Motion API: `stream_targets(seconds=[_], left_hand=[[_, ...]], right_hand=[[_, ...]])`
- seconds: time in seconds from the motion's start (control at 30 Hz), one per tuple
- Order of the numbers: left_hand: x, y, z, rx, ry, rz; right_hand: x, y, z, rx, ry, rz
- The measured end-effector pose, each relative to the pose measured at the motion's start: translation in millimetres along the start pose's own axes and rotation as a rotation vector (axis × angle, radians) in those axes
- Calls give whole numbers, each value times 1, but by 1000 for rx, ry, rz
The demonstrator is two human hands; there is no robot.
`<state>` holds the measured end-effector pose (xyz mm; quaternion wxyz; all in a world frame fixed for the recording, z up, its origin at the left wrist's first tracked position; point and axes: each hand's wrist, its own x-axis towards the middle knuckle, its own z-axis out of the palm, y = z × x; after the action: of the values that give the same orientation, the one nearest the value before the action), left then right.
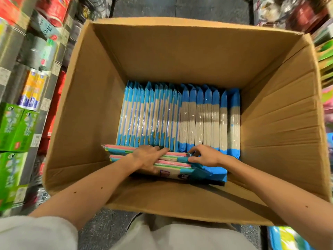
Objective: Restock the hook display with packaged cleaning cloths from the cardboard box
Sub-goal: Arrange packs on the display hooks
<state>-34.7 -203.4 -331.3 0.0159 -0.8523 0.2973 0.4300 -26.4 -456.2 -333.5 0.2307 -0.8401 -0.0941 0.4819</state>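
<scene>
A large open cardboard box stands on the floor below me. Along its bottom stands a row of several blue-edged cloth packs on edge. At the near end, a few packs with pink and green cloths lie on their long edges across the row. My left hand grips these packs, fingers over the top and thumb on the near side. My right hand pinches the blue end of the same packs with curled fingers. No hook display shows in this view.
Shelves on the left hold green boxes, rolls and red tins. More goods line the right side. Dark speckled floor lies between the box and my legs.
</scene>
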Motion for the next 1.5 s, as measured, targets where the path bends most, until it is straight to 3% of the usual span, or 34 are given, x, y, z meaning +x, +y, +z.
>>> stream_targets(seconds=[0.13, 0.27, 0.5, 0.63, 0.77, 0.83, 0.97, 1.23, 1.4, 1.5], left_hand=[[1, -3, -2, -59, -19, -13], [-10, -21, -24, -153, 51, -37], [-51, -51, -87, -440, 415, -101], [-77, -70, -118, -776, 644, -160], [-111, -77, -146, -1133, 757, -56], [-128, -74, -156, -1203, 805, 18], [-169, -74, -167, -1199, 859, 133], [-279, -76, -173, -1083, 952, 321], [-322, -46, -180, -954, 953, 392], [-329, -12, -187, -939, 917, 435]], right_hand=[[-5, -2, 1, 8, 6, 2], [-14, -9, -10, 175, 84, 13], [-36, -34, -76, 526, 440, -111], [-46, -48, -100, 511, 648, -76], [-47, -90, -100, 602, 701, -144], [-46, -121, -95, 713, 735, -202], [-59, -191, -85, 986, 903, -336], [-129, -293, -61, 1247, 1087, -417], [-210, -299, -42, 1409, 1223, -431], [-259, -280, -21, 1461, 1391, -468]])
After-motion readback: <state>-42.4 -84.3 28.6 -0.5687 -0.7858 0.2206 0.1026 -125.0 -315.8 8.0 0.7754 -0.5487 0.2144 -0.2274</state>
